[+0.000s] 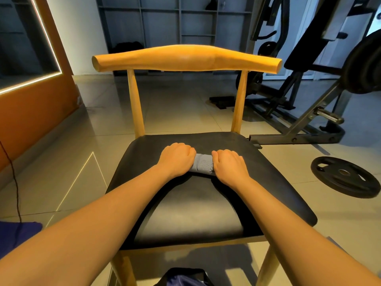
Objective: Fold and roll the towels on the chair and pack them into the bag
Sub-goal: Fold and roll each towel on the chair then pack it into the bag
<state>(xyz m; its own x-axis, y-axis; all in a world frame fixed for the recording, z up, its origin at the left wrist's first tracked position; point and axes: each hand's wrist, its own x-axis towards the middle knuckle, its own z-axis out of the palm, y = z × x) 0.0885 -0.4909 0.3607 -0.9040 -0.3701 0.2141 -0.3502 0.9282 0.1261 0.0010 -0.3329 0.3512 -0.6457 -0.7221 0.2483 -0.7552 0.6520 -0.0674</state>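
While both hands press down mid-seat on the chair (pixel 268 168), we note the rolled grey towel (pixel 203 164) lying crosswise between them; left hand (pixel 177 156) curled over its left end; right hand (pixel 231 164) curled over its right end; bag (pixel 185 278) at the lower frame edge.

Head-worn wide view, looking forward and down, close over chair seat (pixel 185 213)
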